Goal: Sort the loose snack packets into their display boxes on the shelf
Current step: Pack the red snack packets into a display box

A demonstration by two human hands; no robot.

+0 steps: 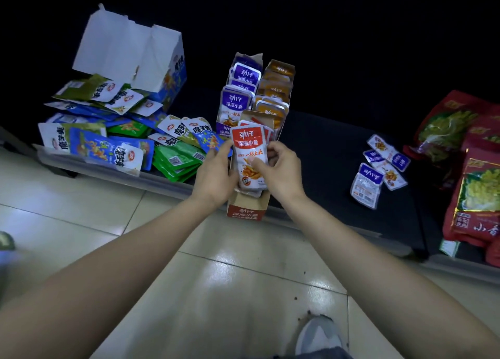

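Fingers (pixel 222 153) of your left hand (pixel 216 172) and right hand (pixel 282 169) pinch the red packet (pixel 248 153) by its sides at the front of the red box (pixel 244 209) on the shelf (pixel 324 153) edge, so keep it upright and slide it straight down.

Glossy beige tiled floor (pixel 243 264), dark spots near grey sneaker (pixel 316 334) at bottom. Large red bags (pixel 476 196) piled far right. Blurred object (pixel 6 239) at left edge.
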